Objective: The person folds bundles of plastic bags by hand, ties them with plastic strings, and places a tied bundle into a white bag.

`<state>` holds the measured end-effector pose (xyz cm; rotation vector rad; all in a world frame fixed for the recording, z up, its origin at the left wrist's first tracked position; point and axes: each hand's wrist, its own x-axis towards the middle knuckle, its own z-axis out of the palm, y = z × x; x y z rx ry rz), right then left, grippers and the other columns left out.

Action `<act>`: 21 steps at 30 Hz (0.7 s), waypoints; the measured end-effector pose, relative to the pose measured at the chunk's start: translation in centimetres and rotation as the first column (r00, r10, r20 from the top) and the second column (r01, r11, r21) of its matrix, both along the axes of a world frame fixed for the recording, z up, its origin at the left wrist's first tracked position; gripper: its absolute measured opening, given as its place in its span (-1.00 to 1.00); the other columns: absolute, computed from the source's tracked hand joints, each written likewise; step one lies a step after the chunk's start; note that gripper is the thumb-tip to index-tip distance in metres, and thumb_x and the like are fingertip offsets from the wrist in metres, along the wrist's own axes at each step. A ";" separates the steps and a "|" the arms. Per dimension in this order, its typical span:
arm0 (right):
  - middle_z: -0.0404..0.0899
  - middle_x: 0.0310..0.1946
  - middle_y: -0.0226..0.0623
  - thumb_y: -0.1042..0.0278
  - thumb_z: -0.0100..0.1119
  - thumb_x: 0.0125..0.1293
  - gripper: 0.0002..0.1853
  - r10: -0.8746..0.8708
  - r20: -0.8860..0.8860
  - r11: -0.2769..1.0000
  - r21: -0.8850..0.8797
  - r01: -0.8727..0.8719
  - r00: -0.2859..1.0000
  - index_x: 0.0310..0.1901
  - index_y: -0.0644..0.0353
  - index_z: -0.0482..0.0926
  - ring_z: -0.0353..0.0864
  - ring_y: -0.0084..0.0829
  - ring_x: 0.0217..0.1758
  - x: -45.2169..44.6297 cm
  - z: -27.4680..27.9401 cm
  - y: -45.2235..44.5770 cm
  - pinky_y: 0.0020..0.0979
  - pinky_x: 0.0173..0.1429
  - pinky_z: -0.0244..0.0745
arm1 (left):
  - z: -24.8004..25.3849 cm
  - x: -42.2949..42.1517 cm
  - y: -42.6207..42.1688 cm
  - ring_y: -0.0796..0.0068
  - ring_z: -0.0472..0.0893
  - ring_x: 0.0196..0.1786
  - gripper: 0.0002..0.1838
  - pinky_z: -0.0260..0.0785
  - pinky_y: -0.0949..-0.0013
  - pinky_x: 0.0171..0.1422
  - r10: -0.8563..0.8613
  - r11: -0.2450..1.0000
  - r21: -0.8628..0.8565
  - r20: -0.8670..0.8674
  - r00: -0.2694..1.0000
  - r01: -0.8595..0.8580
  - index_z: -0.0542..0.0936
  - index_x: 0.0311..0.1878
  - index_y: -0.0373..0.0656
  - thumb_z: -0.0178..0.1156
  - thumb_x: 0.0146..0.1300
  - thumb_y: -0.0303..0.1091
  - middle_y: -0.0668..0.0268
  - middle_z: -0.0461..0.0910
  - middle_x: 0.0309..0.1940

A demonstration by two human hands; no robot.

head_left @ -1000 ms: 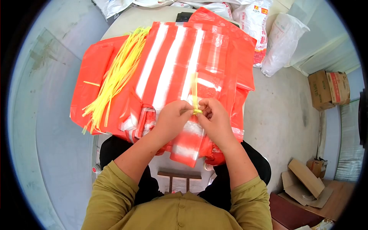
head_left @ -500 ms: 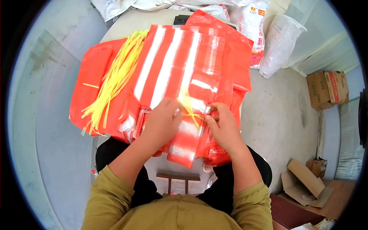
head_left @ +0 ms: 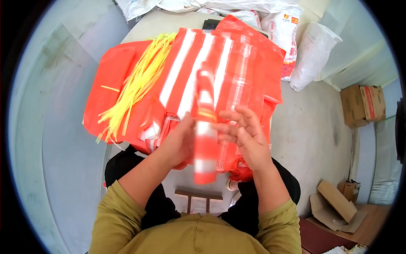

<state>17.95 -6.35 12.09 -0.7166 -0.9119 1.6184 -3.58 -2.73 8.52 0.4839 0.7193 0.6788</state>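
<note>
A narrow folded bundle of red-and-white striped plastic bags [head_left: 206, 146], blurred by motion, stands out in front of the pile, with a yellow tie [head_left: 206, 113] round its middle. My left hand [head_left: 181, 142] grips it from the left side, its fingers partly hidden behind the bundle. To the right, my right hand [head_left: 250, 137] is open with fingers spread, the fingertips close to the bundle; whether they touch it I cannot tell. Beneath both hands lies a stack of red-and-white plastic bags [head_left: 177, 72]. Many loose yellow strips [head_left: 141, 84] rest on red plastic at the left.
The pile covers a pale round-edged table [head_left: 148, 26]. White printed sacks [head_left: 281, 38] and a white plastic sack [head_left: 316, 55] stand behind it. Cardboard boxes [head_left: 361, 105] are at the right wall, with an opened carton [head_left: 336, 207] lower right. A wooden stool frame [head_left: 198, 195] shows between my legs.
The bundle, earlier lying on the stack while both hands worked at its yellow tie, is now lifted and turned in my left hand. My right hand has let go and spread its fingers.
</note>
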 end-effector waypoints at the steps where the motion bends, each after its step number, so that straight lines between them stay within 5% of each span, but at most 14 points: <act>1: 0.44 0.42 -0.02 0.38 0.11 0.60 -0.42 -0.020 0.198 1.000 -0.003 0.021 0.980 0.57 0.15 0.22 0.67 -0.29 0.20 0.0 -0.2 0.0 -0.25 0.26 0.60 | 1.5 -0.1 -0.1 0.22 0.67 0.21 -0.43 0.53 0.06 0.38 0.034 0.991 -0.134 0.186 0.982 -0.009 0.40 0.46 -0.18 0.03 0.66 0.06 0.15 0.61 0.24; 4: 0.48 0.39 0.01 0.32 0.12 0.61 -0.43 -0.039 0.632 0.998 -0.012 0.060 0.774 0.55 0.20 0.25 0.65 -0.23 0.27 0.4 -1.5 0.8 -0.22 0.32 0.57 | 0.1 0.0 -0.1 0.27 0.67 0.26 -0.46 0.59 0.06 0.33 0.030 0.990 -0.139 0.049 0.998 -0.023 0.41 0.46 -0.22 0.09 0.65 -0.02 0.15 0.61 0.29; 6: 0.55 0.33 -0.08 0.37 0.17 0.59 -0.36 0.000 0.757 0.997 -0.053 0.061 0.654 0.60 0.24 0.19 0.65 -0.37 0.22 0.5 -2.5 1.4 -0.32 0.34 0.53 | -1.4 0.3 -0.2 0.22 0.68 0.28 -0.48 0.56 0.02 0.40 0.058 0.990 -0.125 -0.043 0.997 -0.063 0.44 0.44 -0.24 0.17 0.61 -0.09 0.17 0.62 0.29; 9: 0.59 0.27 -0.10 0.44 0.20 0.56 -0.26 -0.004 0.606 0.973 -0.180 0.143 0.795 0.65 0.21 0.09 0.64 -0.41 0.22 -0.1 -4.2 1.6 -0.32 0.37 0.49 | -1.0 0.8 -0.5 0.25 0.67 0.27 -0.48 0.57 0.04 0.38 -0.010 0.994 -0.111 -0.136 0.991 -0.005 0.43 0.44 -0.24 0.18 0.60 -0.13 0.20 0.61 0.30; 10: 0.57 0.29 -0.06 0.42 0.19 0.56 -0.26 -0.014 0.541 0.973 -0.187 0.137 0.841 0.66 0.21 0.08 0.62 -0.39 0.25 -0.2 -4.2 1.6 -0.32 0.37 0.50 | -0.2 1.0 -0.6 0.36 0.69 0.17 -0.52 0.67 0.15 0.17 -0.036 0.991 -0.136 -0.156 0.987 0.015 0.45 0.39 -0.22 0.20 0.59 -0.15 0.21 0.62 0.21; 12: 0.52 0.34 0.02 0.39 0.17 0.56 -0.24 -0.037 0.404 0.972 -0.197 0.127 0.914 0.67 0.21 0.05 0.58 -0.35 0.33 -0.3 -4.3 1.5 -0.32 0.35 0.51 | 0.8 1.5 -0.7 0.38 0.68 0.17 -0.52 0.66 0.19 0.16 -0.092 0.990 -0.122 -0.224 0.970 0.065 0.45 0.39 -0.23 0.20 0.59 -0.14 0.21 0.62 0.20; 16: 0.58 0.28 -0.04 0.46 0.20 0.54 -0.18 -0.121 0.367 0.976 -0.124 0.177 0.922 0.69 0.21 -0.03 0.59 -0.40 0.31 -0.5 -4.0 1.2 -0.35 0.37 0.49 | -1.2 2.4 -0.7 0.44 0.67 0.13 -0.51 0.61 0.31 0.14 0.028 0.975 0.217 -0.314 0.949 0.043 0.44 0.38 -0.27 0.19 0.59 -0.14 0.22 0.62 0.16; 21: 0.69 0.13 -0.12 0.45 0.23 0.55 -0.11 -0.110 0.370 0.975 -0.141 0.173 0.923 0.73 0.17 -0.12 0.64 -0.43 0.24 1.1 -4.1 1.3 -0.37 0.39 0.47 | -2.3 3.1 -0.4 0.44 0.61 0.17 -0.49 0.51 0.33 0.25 0.062 0.966 0.253 -0.398 0.915 0.045 0.38 0.46 -0.20 0.07 0.64 -0.09 0.19 0.60 0.19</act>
